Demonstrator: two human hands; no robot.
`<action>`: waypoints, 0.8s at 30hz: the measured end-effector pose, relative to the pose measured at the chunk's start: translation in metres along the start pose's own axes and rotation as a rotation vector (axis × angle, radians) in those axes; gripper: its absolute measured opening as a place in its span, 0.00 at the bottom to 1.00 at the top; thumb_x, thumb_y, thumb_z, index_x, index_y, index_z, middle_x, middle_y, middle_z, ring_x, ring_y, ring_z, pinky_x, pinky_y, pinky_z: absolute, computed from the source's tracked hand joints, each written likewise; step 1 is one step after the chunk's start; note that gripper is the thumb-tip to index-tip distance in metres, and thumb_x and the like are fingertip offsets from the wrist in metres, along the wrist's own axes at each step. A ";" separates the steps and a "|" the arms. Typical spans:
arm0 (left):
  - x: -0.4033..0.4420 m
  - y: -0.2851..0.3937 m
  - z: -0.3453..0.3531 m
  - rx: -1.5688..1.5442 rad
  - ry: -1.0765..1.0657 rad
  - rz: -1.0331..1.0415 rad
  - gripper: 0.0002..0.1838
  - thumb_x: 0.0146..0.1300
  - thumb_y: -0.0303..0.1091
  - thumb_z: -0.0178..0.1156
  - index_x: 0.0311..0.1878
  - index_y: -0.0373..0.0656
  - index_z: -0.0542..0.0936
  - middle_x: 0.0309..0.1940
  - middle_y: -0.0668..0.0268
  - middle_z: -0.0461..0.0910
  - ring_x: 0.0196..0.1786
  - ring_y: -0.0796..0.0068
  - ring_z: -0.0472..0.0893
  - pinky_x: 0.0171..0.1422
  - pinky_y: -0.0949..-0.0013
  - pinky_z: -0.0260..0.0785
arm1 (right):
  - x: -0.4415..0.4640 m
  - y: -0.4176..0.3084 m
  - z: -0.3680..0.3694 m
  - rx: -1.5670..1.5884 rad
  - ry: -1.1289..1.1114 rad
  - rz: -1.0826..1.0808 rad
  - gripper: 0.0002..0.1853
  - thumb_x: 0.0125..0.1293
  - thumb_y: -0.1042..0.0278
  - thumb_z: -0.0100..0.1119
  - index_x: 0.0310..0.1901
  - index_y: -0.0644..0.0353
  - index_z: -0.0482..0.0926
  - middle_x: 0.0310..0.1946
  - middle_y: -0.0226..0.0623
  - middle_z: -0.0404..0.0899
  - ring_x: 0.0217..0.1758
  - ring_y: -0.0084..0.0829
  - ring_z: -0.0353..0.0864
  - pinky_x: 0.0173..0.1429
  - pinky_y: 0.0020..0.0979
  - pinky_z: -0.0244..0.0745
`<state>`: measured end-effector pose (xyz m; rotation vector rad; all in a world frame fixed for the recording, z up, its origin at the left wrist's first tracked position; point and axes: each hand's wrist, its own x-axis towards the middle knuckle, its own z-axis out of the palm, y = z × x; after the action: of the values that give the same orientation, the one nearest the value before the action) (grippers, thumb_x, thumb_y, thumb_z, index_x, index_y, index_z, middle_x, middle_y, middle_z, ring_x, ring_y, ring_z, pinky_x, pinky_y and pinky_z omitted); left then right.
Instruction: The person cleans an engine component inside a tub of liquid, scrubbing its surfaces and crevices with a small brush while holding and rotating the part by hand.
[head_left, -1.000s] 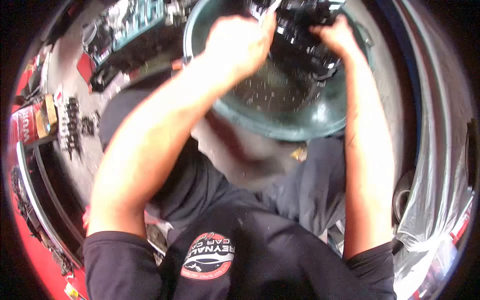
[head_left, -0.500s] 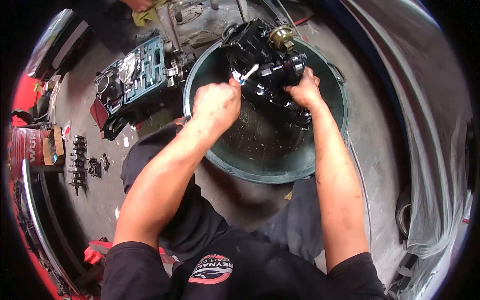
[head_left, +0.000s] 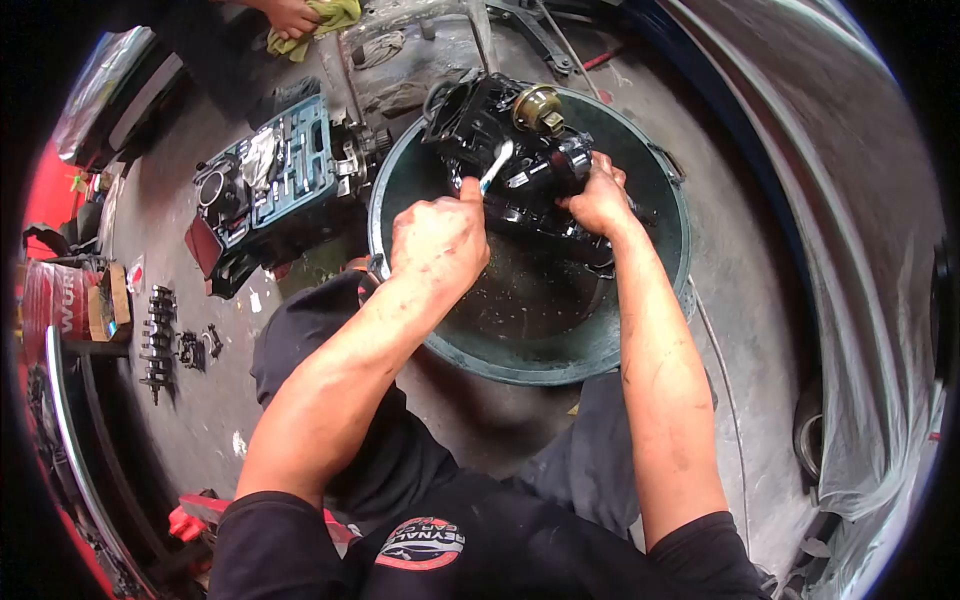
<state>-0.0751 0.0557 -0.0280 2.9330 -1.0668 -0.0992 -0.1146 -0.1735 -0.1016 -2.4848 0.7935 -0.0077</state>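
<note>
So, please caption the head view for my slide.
Left hand holds a white-headed brush at a glossy black machine part over a green tub, right hand against it.

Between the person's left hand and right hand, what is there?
In the head view, the black metal part lies between the left hand and right hand; a white brush crosses over it.

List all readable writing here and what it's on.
"REYNAL": chest logo on the black T-shirt.
"CAR C": same logo; this line looks incomplete.
"WUR": red packaging at the far left, also incomplete.
The logo's smaller print is too small to read.
</note>
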 end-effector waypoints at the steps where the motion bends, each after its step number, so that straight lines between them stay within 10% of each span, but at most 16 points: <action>1: 0.004 -0.003 0.000 -0.017 0.052 -0.007 0.25 0.60 0.29 0.55 0.64 0.41 0.76 0.31 0.52 0.86 0.36 0.49 0.87 0.43 0.50 0.80 | 0.002 0.000 0.000 -0.003 0.001 -0.016 0.54 0.48 0.61 0.80 0.75 0.62 0.59 0.75 0.44 0.61 0.78 0.49 0.56 0.81 0.42 0.56; 24: 0.011 -0.010 0.015 -0.160 0.122 -0.108 0.28 0.66 0.30 0.51 0.70 0.36 0.68 0.33 0.44 0.85 0.38 0.39 0.86 0.46 0.44 0.79 | -0.003 -0.005 0.015 -0.016 0.083 -0.015 0.47 0.49 0.62 0.79 0.73 0.53 0.67 0.74 0.36 0.63 0.78 0.46 0.57 0.81 0.43 0.57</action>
<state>-0.0618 0.0562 -0.0443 2.8100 -0.8433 -0.0064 -0.1116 -0.1614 -0.1118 -2.5190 0.8119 -0.1109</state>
